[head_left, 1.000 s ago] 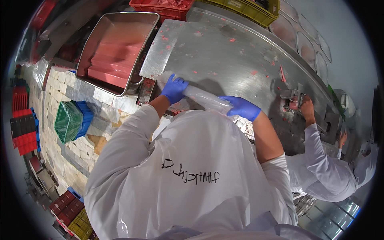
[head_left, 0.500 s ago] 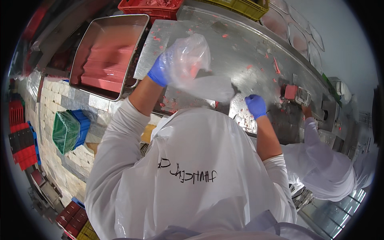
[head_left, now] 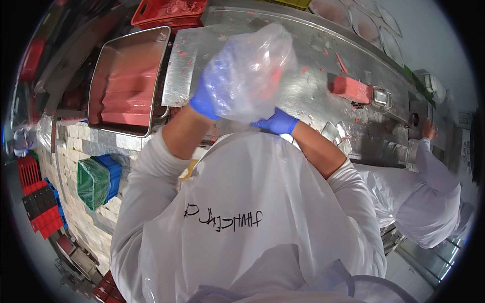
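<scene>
A clear plastic bag [head_left: 262, 65], blurred by motion, bulges over the steel table. Something pink shows through its film on the right side. My left hand [head_left: 214, 83], in a blue glove, is closed on the bag, and the film covers most of its fingers. At the bag's lower edge is my right hand [head_left: 279, 121], also blue-gloved. Its thumb points left along the edge, while its other fingers go partly out of sight at the plastic. A block of pink meat [head_left: 352, 89] lies farther right on the table, against a metal mould [head_left: 381, 97].
To the left stands a deep steel tub [head_left: 169, 38] with pink contents. A red crate [head_left: 166, 21] with pink scraps is behind it. The steel table [head_left: 237, 19] carries scattered scraps. Close on my right, a co-worker in white [head_left: 424, 202] reaches onto the table.
The bag has swung up and right with my left hand. My right hand has come left from the table to the bag's lower edge. The co-worker's hand has left the mould.
</scene>
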`<act>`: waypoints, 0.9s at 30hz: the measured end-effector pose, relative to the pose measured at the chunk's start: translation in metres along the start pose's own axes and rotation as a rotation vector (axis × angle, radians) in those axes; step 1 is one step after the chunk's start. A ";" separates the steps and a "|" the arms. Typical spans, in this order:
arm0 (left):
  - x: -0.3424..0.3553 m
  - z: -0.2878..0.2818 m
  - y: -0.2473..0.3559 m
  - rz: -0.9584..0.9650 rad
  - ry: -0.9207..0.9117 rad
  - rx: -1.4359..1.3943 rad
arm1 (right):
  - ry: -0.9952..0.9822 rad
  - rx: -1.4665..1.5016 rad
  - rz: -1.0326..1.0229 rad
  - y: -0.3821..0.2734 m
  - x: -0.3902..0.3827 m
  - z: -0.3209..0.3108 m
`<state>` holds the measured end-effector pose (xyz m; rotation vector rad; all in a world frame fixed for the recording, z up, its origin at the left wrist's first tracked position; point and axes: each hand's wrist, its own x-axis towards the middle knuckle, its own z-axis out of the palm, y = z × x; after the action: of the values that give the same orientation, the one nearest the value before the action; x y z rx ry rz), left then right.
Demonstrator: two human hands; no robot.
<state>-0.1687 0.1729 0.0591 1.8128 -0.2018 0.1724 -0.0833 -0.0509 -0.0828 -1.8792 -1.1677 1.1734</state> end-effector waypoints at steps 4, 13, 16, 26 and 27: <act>-0.018 -0.046 -0.007 -0.082 -0.492 0.016 | 0.556 -0.315 0.130 0.054 -0.038 -0.069; -0.005 0.024 -0.089 -0.304 0.508 -0.186 | -0.002 0.395 0.202 -0.041 -0.079 -0.038; 0.008 0.064 -0.099 -0.404 0.077 -0.880 | 0.001 0.951 0.262 0.011 -0.094 -0.068; 0.130 0.200 -0.037 -0.271 -0.090 -0.552 | 0.726 -0.889 0.038 -0.015 -0.154 -0.154; 0.146 0.202 -0.015 -0.162 0.009 -0.670 | 0.783 -1.021 0.056 -0.018 -0.167 -0.193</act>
<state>-0.0214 -0.0255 0.0276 1.1536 -0.0884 -0.0070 0.0507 -0.2050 0.0704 -2.7013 -1.3095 -0.3225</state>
